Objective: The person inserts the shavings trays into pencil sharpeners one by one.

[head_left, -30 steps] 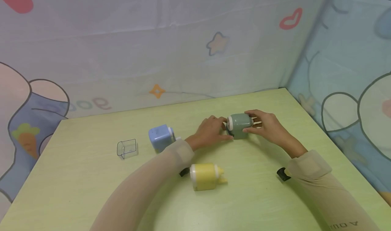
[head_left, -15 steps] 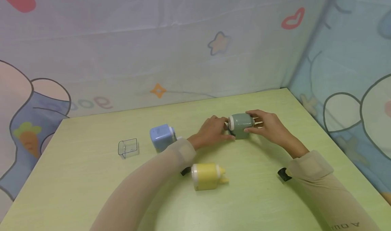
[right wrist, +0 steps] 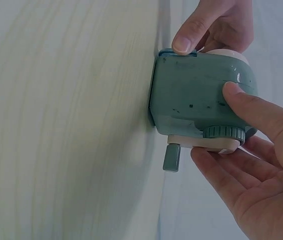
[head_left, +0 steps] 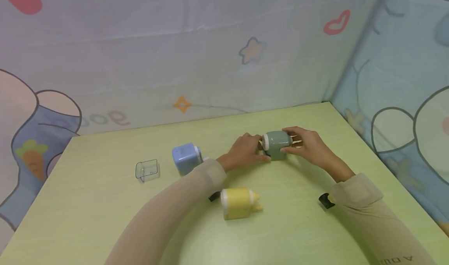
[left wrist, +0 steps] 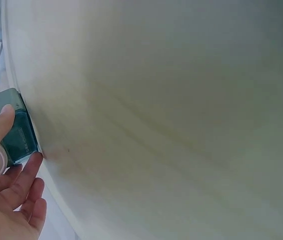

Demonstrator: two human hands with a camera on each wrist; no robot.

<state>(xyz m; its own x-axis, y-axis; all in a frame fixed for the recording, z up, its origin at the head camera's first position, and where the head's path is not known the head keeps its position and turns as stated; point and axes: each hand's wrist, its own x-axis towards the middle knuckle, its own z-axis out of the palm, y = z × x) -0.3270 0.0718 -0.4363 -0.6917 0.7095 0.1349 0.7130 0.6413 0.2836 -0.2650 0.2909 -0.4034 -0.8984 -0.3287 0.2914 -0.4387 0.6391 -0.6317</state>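
A green pencil sharpener (head_left: 278,145) stands at the right rear of the table, between both hands. With its thumb on the near side and fingers beyond, my right hand (head_left: 306,145) grips the crank end. My left hand (head_left: 244,152) holds the opposite end. In the left wrist view its thumb and a finger pinch around the dark teal see-through drawer (left wrist: 22,139), which sits in the body. The right wrist view shows the crank handle (right wrist: 171,158) and a ribbed knob (right wrist: 225,132) beside the right fingers. The sharpener's far side is hidden.
A blue sharpener (head_left: 185,158) stands left of my left forearm. Farther left lies a clear, open-topped drawer (head_left: 147,170). A yellow sharpener (head_left: 237,204) is nearer, between the forearms. A printed cloth wall (head_left: 210,62) rises behind the table.
The view shifts very slightly. Both hands keep their places on the green sharpener, and nothing else visibly moves.
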